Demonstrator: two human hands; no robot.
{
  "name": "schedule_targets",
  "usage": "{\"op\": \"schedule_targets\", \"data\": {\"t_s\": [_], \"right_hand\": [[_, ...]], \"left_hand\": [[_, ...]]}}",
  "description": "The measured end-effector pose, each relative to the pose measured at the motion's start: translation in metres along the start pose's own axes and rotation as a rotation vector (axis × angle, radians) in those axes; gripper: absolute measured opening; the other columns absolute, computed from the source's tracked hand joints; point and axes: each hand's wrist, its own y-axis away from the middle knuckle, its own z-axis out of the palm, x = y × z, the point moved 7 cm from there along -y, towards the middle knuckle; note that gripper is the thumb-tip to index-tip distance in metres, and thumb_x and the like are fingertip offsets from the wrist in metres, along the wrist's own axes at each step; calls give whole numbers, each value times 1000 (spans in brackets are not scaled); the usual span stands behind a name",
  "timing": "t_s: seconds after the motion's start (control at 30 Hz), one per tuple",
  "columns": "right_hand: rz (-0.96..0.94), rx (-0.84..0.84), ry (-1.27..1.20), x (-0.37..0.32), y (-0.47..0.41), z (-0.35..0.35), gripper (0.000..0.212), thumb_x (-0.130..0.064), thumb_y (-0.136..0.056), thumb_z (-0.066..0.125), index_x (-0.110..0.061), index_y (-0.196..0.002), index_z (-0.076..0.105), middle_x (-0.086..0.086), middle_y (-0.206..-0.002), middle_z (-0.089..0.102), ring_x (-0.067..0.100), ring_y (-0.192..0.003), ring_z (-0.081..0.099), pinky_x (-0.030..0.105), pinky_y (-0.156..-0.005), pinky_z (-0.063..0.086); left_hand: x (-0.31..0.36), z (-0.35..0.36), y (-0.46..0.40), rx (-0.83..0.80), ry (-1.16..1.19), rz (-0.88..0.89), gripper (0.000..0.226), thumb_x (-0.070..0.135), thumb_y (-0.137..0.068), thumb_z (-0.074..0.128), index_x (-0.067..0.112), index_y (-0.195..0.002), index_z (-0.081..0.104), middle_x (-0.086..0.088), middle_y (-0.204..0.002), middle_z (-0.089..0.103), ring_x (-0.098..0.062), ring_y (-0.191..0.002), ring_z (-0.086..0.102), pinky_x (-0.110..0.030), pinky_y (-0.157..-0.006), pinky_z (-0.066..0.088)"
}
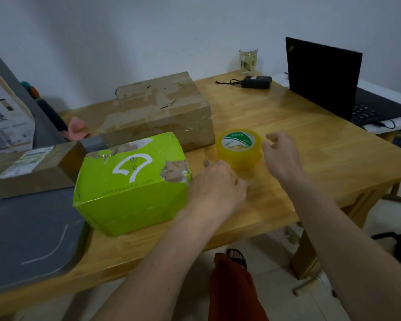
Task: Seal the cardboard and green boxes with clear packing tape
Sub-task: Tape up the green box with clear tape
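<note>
A: Item one, boxes?
B: Green box at the near left of the wooden table; cardboard box just behind it, scuffed, lids down.

A: Item two, tape?
B: Roll of clear tape lay flat on the table, right of the green box, in front of the cardboard box's right corner.

A: Hands?
B: Left hand sat beside the green box's right side, fingers curled toward the roll; whether it pinched anything I could not tell. Right hand hovered just right of the roll, fingers loosely bent, gripping nothing.

A: Sundries?
B: Laptop, glass, black adapter at the far right.
</note>
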Motion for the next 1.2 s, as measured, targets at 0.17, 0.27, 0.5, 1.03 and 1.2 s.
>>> {"op": "schedule_targets", "data": {"t_s": [0.17,0.27,0.5,1.03,1.2], "right_hand": [[-121,-266,230,-14,104,19,3,-19,-93,53,-20,-90,53,-1,-91,52,23,-97,54,31,-76,39],[-323,-344,469,-36,133,43,18,-21,-96,45,-15,-112,51,5,-111,50,25,-111,43,30,-86,32],[-271,-448,570,-38,125,54,26,-5,-97,45,-10,-122,49,10,-120,45,26,-115,46,29,-83,36],[-333,-179,779,-7,112,-38,21,-37,-104,31,-22,-109,45,-6,-69,48,12,-55,45,30,-49,34],[-329,-226,685,-6,107,-17,14,-21,-104,36,-18,-114,45,-5,-70,46,12,-56,44,27,-48,33]], "left_hand": [[1,-12,-1,90,-137,-24,26,28,-98,45,10,-108,61,-11,-117,66,-33,-114,57,-36,-85,43],[2,-8,2,73,-172,-45,23,22,-97,45,9,-110,59,-14,-121,63,-34,-117,55,-37,-87,42],[-11,-5,14,83,-174,-85,24,21,-99,44,6,-111,59,-17,-122,62,-34,-116,56,-37,-85,41],[-36,30,34,95,69,-167,28,6,-92,46,7,-119,53,-12,-123,60,-32,-114,56,-35,-84,40],[-41,27,36,165,157,-175,13,26,-96,48,15,-96,54,-5,-100,63,-27,-99,58,-30,-71,33]]}}
